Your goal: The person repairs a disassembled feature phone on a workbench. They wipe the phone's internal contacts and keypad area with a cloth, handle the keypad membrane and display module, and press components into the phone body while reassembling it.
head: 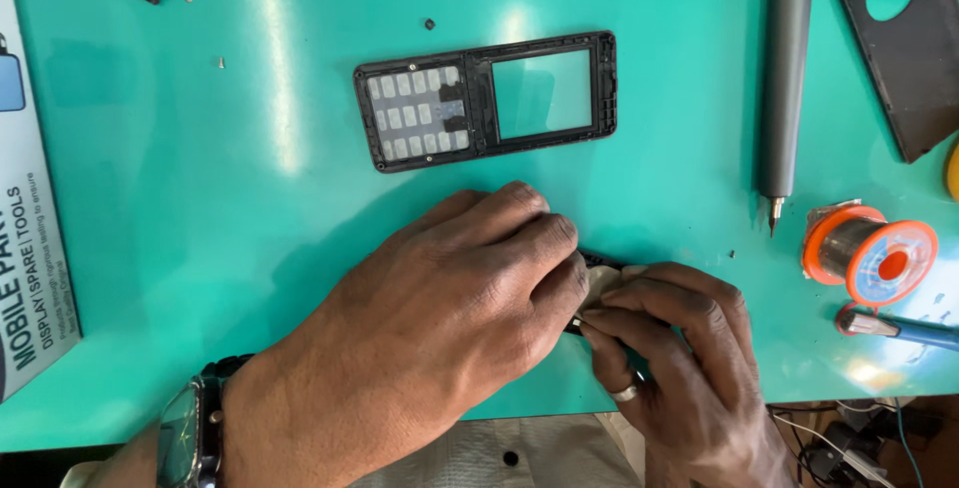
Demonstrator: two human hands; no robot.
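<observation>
My left hand [450, 298] lies palm down on the teal table, fingers curled over a small dark phone part [599, 260] that is mostly hidden. My right hand [679, 348], a ring on one finger, pinches the same part from the right, thumb and fingertips touching it. Beyond the hands lies a black phone front frame [486, 98] with a keypad section and an open screen window, flat on the table and untouched.
A grey electric screwdriver [787, 78] lies at the upper right, a black phone back cover [904, 43] beside it. An orange solder spool [871, 253] and a blue-handled tool [899, 328] sit at right. A printed mat [25, 238] borders the left edge. Tiny screws [430, 23] lie loose.
</observation>
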